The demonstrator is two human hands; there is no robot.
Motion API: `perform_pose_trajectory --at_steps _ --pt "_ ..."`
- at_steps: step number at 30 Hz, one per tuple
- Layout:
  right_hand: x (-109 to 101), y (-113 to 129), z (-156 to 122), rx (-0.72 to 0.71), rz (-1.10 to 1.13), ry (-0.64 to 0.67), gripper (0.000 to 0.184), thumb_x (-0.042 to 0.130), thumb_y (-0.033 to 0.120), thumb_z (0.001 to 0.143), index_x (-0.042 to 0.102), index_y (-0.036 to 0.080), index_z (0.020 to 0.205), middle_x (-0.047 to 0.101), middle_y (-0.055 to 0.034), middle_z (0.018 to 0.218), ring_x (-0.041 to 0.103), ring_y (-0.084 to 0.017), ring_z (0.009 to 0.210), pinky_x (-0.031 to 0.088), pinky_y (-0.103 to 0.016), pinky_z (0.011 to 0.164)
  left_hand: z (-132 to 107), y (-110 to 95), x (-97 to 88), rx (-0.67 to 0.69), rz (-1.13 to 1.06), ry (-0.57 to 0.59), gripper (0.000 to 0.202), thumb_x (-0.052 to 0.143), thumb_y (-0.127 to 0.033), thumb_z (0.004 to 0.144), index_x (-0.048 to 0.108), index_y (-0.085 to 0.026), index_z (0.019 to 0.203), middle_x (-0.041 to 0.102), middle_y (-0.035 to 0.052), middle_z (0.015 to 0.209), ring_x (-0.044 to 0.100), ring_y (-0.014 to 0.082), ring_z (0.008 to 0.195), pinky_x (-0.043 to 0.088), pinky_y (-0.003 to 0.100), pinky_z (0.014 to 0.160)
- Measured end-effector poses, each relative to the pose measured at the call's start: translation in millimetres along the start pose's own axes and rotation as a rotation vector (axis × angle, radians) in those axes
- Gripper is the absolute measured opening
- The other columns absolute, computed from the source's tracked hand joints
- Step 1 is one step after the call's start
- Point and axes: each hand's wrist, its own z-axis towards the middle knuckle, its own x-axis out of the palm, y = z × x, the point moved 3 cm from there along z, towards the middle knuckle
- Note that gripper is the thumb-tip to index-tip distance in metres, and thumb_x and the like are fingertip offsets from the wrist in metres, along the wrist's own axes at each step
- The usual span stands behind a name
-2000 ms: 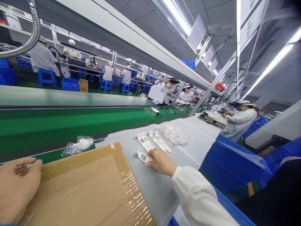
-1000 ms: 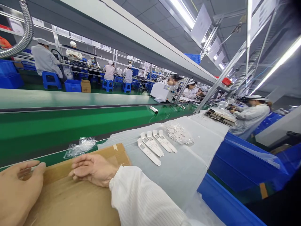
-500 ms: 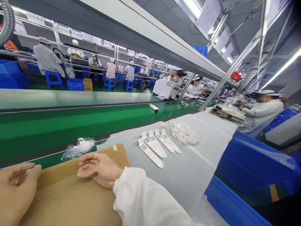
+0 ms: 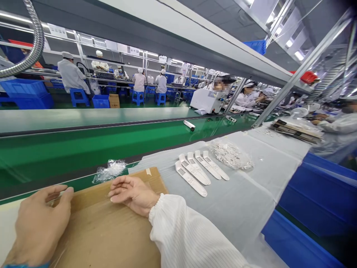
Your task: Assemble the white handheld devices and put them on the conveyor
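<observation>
left grip (image 4: 41, 227) unclear | right grip (image 4: 132, 195) wide on cardboard (image 4: 106, 234) | green factory conveyor (image 4: 83, 156)

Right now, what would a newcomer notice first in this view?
The left hand and right hand are on a cardboard sheet at the bottom. To their right, five white plastic casings lie on a white sheet beside a clear bag of small parts. Behind, a green conveyor belt crosses the view.

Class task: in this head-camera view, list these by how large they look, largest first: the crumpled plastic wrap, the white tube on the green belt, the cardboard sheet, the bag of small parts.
1. Cardboard sheet
2. Bag of small parts
3. Crumpled plastic wrap
4. White tube

The cardboard sits nearest the camera and the tube farthest, so true sizes remain unsure.
</observation>
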Motion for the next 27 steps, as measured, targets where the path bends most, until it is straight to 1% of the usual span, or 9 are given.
perform_pose_trajectory --at_steps 2,8,13,18,20,22,24,25,27 --pt "0 0 0 -0.003 -0.001 0.014 0.058 0.094 0.007 0.033 0.068 0.016 0.084 0.066 0.001 0.088 0.067 -0.012 0.083 0.051 -0.025 0.08 -5 -9 -4.3 0.006 0.007 0.037 0.028 0.06 -0.049 0.075 0.068 -0.026 0.088 0.072 0.0046 0.095 0.068 0.0303 0.088 0.053 0.049 0.095" --pt "1 0 0 -0.025 -0.01 0.003 0.05 0.091 0.006 0.039 0.068 0.016 0.082 0.066 0.001 0.086 0.067 -0.011 0.08 0.05 -0.021 0.075 -14 -20 -10.8 0.02 -0.044 0.04 0.029 0.06 -0.045 0.076 0.069 -0.021 0.09 0.071 0.007 0.098 0.067 0.0309 0.092 0.052 0.049 0.096" --pt "0 -2 2 -0.012 -0.025 0.009 0.047 0.089 0.005 0.039 0.069 0.016 0.081 0.067 0.0016 0.084 0.063 -0.008 0.07 0.05 -0.021 0.073 -13 -16 -6.7 0.052 -0.091 0.013 0.028 0.059 -0.042 0.077 0.069 -0.02 0.091 0.07 0.0079 0.098 0.065 0.0294 0.091 0.049 0.05 0.099" --pt "-1 -3 2 -0.021 -0.109 0.016 0.043 0.089 0.008 0.046 0.068 0.017 0.082 0.064 0.0024 0.085 0.057 -0.006 0.07 0.045 -0.021 0.073 -11 -11 3.5 0.168 -0.229 -0.077 0.022 0.061 -0.036 0.076 0.067 -0.018 0.087 0.068 0.0095 0.098 0.064 0.0257 0.092 0.052 0.044 0.095" --pt "3 2 -1 -0.061 -0.229 0.035 0.037 0.087 0.014 0.055 0.067 0.018 0.085 0.062 0.0019 0.088 0.056 -0.007 0.074 0.044 -0.022 0.075 -12 -12 4.8 0.205 -0.261 -0.098 0.019 0.059 -0.032 0.077 0.066 -0.017 0.085 0.066 0.0106 0.098 0.063 0.025 0.094 0.052 0.042 0.094" --pt "15 11 -11 -0.133 -0.47 0.069 0.027 0.082 0.02 0.067 0.065 0.019 0.089 0.062 0.0007 0.092 0.056 -0.01 0.077 0.044 -0.025 0.076 -15 -14 4.6 0.205 -0.276 -0.113 0.016 0.059 -0.028 0.078 0.066 -0.016 0.084 0.064 0.0111 0.098 0.062 0.0243 0.095 0.052 0.041 0.094" --pt "38 25 -31 -0.228 -0.783 0.125 0.018 0.073 0.022 0.079 0.065 0.023 0.094 0.064 0.0 0.093 0.057 -0.014 0.081 0.046 -0.029 0.077 -18 -17 3.5 0.199 -0.275 -0.134 0.013 0.059 -0.025 0.079 0.065 -0.016 0.085 0.062 0.0112 0.099 0.061 0.024 0.097 0.051 0.04 0.093" --pt "53 32 -45 -0.283 -0.937 0.182 0.014 0.069 0.021 0.083 0.065 0.025 0.096 0.065 0.0004 0.093 0.059 -0.015 0.082 0.047 -0.03 0.077 -19 -18 3.0 0.195 -0.278 -0.14 0.011 0.059 -0.023 0.079 0.065 -0.016 0.085 0.062 0.0111 0.1 0.061 0.0237 0.097 0.051 0.04 0.093" --pt "88 42 -76 -0.411 -1.176 0.372 0.013 0.064 0.019 0.088 0.066 0.029 0.097 0.069 0.002 0.099 0.063 -0.017 0.089 0.05 -0.029 0.079 -22 -19 2.9 0.192 -0.292 -0.14 0.009 0.059 -0.02 0.081 0.064 -0.016 0.087 0.06 0.0109 0.102 0.06 0.0231 0.098 0.05 0.041 0.093"
